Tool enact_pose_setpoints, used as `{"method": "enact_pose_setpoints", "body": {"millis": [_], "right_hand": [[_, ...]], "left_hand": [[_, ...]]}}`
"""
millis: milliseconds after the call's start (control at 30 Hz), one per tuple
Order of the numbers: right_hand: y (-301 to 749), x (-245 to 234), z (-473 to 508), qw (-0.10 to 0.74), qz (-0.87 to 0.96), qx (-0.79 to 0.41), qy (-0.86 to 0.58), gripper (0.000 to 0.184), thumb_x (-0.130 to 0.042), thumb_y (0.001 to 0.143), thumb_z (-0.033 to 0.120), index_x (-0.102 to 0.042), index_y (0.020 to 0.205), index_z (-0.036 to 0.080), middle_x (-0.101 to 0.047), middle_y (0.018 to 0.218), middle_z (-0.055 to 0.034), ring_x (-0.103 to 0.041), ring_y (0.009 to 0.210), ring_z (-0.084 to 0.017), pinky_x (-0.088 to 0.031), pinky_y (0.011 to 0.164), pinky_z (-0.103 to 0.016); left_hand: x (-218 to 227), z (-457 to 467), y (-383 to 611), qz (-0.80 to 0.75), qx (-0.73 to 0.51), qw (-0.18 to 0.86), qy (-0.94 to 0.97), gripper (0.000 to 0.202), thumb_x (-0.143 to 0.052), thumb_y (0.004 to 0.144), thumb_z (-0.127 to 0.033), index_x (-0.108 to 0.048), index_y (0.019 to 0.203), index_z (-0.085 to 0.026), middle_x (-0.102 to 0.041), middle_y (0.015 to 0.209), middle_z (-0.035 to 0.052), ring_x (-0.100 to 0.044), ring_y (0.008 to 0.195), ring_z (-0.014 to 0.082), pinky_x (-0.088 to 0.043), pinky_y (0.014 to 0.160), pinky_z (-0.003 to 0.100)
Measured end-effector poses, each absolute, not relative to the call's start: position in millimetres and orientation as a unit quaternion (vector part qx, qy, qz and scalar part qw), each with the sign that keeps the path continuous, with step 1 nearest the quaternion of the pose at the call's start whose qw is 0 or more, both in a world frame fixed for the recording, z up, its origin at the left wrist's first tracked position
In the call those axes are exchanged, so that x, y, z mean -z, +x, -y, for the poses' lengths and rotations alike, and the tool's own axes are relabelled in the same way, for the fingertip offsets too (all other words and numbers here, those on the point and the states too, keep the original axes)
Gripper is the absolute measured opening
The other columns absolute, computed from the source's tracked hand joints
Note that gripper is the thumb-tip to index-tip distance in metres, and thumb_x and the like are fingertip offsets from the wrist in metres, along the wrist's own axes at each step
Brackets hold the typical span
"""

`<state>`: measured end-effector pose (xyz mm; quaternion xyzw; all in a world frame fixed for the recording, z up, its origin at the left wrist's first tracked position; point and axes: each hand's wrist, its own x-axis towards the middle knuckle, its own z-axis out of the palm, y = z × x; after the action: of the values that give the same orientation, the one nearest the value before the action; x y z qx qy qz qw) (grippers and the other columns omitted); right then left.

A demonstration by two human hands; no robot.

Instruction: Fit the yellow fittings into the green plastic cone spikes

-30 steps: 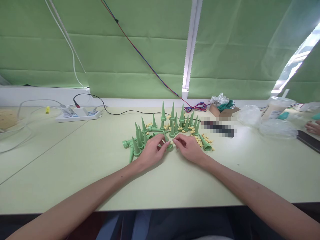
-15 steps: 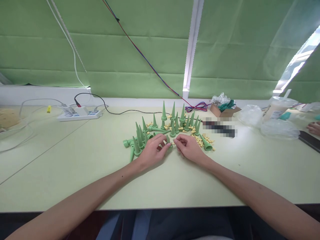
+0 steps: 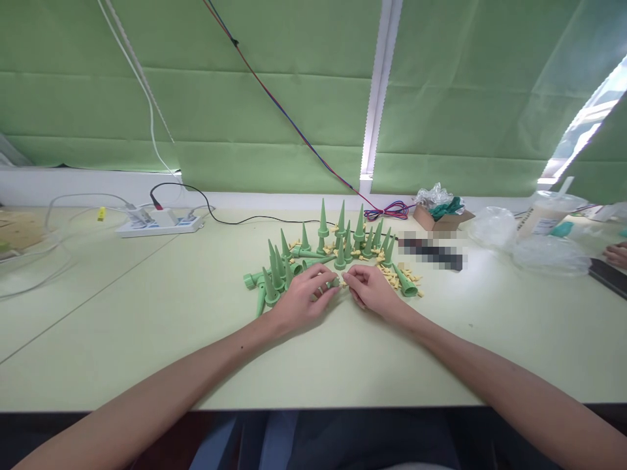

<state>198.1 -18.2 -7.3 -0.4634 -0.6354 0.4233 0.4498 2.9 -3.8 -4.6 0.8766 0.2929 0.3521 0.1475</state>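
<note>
My left hand [image 3: 309, 290] is closed around a green plastic spike [image 3: 335, 282], mostly hidden by the fingers, with its wide end facing right. Close by on the right, my right hand [image 3: 369, 287] pinches a small yellow plastic piece [image 3: 344, 282] at that end; whether the two touch I cannot tell. Beyond both hands stand several green cone-shaped spikes [image 3: 339, 256], and others lie on their sides near my left wrist. Small yellow pieces [image 3: 390, 277] are scattered among them and beside a fallen spike [image 3: 404, 282] on the right.
A power strip [image 3: 159, 225] with cables lies at the back left of the table [image 3: 147, 313]. Toward the back right are a pixelated dark object [image 3: 431, 253], a small cardboard box [image 3: 441, 219], plastic bags and a cup [image 3: 548, 212]. Another person's hand [image 3: 617, 254] shows at the right edge.
The spike in my left hand has tipped from upright to lying over, its wide end now toward my right hand. Both hands stay close together; the view has shifted slightly.
</note>
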Motion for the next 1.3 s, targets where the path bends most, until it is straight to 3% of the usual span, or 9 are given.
{"method": "enact_pose_setpoints", "body": {"millis": [433,700,867,1033,1200,1300], "right_hand": [[199.4,7.0,17.7,0.444,0.644,-0.415,-0.465,0.042,-0.063,0.086,0.054,-0.051,0.066,0.02,-0.046,0.042,0.0063,-0.035,0.035,-0.009,-0.029,0.042,-0.024],[201.1,7.6,16.3,0.461,0.655,-0.387,-0.457,0.045,-0.057,0.087,0.061,-0.053,0.068,0.02,-0.049,0.046,0.0041,-0.039,0.036,-0.01,-0.031,0.041,-0.025],[202.6,9.3,15.3,0.48,0.66,-0.356,-0.455,0.046,-0.055,0.089,0.062,-0.052,0.07,0.02,-0.051,0.05,0.0036,-0.041,0.039,-0.011,-0.034,0.043,-0.025],[203.2,11.6,15.6,0.499,0.658,-0.343,-0.447,0.044,-0.055,0.092,0.059,-0.05,0.071,0.021,-0.052,0.055,0.003,-0.044,0.042,-0.011,-0.035,0.044,-0.025],[202.9,10.3,17.2,0.506,0.658,-0.339,-0.442,0.039,-0.055,0.094,0.054,-0.052,0.073,0.021,-0.052,0.058,0.0028,-0.045,0.045,-0.011,-0.036,0.045,-0.025],[202.4,9.3,18.1,0.514,0.656,-0.334,-0.44,0.036,-0.054,0.095,0.049,-0.053,0.074,0.02,-0.052,0.06,0.0026,-0.045,0.047,-0.011,-0.038,0.047,-0.026]], "left_hand": [[1.1,3.9,1.8,-0.268,-0.346,0.113,0.892,0.018,-0.053,0.097,-0.024,-0.066,0.106,-0.018,-0.06,0.103,0.007,-0.062,0.073,0.012,-0.057,0.069,0.025],[4.9,2.2,4.2,-0.28,-0.367,0.149,0.875,0.02,-0.053,0.095,-0.02,-0.062,0.112,-0.02,-0.06,0.106,0.0068,-0.062,0.074,0.0116,-0.061,0.07,0.027],[7.6,1.2,5.5,-0.293,-0.377,0.18,0.86,0.026,-0.056,0.09,-0.016,-0.057,0.116,-0.02,-0.059,0.111,0.0077,-0.064,0.088,0.0148,-0.063,0.073,0.027],[4.4,2.2,7.3,-0.315,-0.379,0.219,0.842,0.018,-0.048,0.095,-0.019,-0.053,0.113,-0.021,-0.059,0.111,0.0082,-0.065,0.097,0.0175,-0.062,0.074,0.03],[0.4,4.4,9.5,-0.358,-0.386,0.279,0.803,0.012,-0.047,0.099,-0.031,-0.049,0.105,-0.02,-0.062,0.096,0.0043,-0.065,0.078,0.0142,-0.057,0.063,0.026],[-1.3,5.2,9.7,-0.369,-0.383,0.291,0.795,0.02,-0.046,0.1,-0.038,-0.051,0.094,-0.019,-0.06,0.083,0.0022,-0.061,0.071,0.0142,-0.053,0.059,0.024]]}}
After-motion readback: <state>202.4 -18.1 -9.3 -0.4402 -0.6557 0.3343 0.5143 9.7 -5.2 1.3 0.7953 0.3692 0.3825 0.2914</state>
